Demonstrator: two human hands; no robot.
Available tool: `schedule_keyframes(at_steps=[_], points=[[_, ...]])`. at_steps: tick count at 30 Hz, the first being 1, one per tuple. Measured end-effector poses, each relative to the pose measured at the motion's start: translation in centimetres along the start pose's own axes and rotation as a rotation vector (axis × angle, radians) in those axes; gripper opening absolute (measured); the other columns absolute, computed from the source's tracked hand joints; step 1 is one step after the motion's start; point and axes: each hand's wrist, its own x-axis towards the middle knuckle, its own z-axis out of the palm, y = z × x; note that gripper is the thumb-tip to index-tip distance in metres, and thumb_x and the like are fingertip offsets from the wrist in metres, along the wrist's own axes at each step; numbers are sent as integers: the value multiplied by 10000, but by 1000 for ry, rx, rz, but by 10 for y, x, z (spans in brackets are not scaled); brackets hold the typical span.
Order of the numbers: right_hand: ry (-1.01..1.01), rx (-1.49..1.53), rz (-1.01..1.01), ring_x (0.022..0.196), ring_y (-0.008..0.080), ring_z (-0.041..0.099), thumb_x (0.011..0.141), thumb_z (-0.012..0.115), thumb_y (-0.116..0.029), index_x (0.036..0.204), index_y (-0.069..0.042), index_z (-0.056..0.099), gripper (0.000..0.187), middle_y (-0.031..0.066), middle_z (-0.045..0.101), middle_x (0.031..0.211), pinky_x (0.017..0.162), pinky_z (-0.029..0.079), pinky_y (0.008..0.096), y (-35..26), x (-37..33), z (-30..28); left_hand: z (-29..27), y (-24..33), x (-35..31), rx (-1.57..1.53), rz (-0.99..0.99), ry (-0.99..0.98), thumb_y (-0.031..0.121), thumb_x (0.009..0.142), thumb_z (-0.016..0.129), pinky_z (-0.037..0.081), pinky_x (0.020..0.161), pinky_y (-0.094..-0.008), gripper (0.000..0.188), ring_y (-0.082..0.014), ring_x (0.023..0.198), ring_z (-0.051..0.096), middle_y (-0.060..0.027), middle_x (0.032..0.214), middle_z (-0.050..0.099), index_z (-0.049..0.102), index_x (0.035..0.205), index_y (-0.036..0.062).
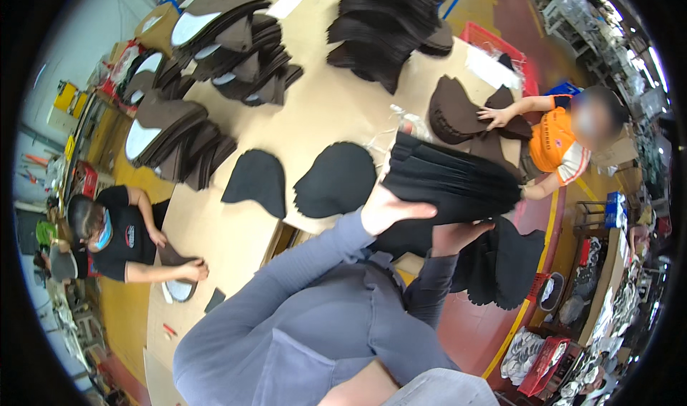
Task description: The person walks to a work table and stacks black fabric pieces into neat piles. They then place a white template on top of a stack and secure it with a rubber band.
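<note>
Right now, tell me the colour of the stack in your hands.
Black; the stack shows best in the head view.

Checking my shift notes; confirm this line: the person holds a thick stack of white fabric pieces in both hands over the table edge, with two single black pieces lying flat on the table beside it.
Wrong in one respect: the stack is black, not white. The head view shows the left hand on top and the right hand beneath it at the table edge, with two black pieces flat alongside.

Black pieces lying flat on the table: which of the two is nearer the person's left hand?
The right-hand black piece, the rounder one. It lies just beside the left hand and the black stack; the other black piece lies farther left.
</note>
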Motion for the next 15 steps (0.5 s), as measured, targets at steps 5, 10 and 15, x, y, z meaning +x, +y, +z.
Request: schedule_keyframes(at_steps=[5, 10, 15], points=[[759, -295, -336, 1324, 253, 383, 881, 387, -698, 1404, -149, 434, 759, 37, 425, 1450, 1141, 215, 450, 44, 31, 45, 18, -22, -4, -191, 444, 374, 230, 765, 748, 398, 991, -332, 762, -209, 1141, 523, -118, 1219, 530, 343, 1360, -21], [490, -175, -232, 1217, 247, 496, 920, 407, -605, 1364, -177, 472, 621, 30, 509, 1368, 1071, 344, 445, 53, 38, 46, 3, -18, -12, 90, 478, 246, 437, 582, 886, 360, 1033, -390, 1015, -262, 1163, 500, -156, 1217, 512, 369, 1327, -18], [267, -147, -138, 1053, 273, 575, 997, 396, -211, 1371, -94, 417, 392, 129, 609, 1077, 1013, 413, 446, 45, 19, -20, -27, -18, -10, 202, 375, 28, 390, 567, 900, 248, 1101, -432, 1251, -322, 1294, 387, -221, 1366, 402, 92, 1465, 66]])
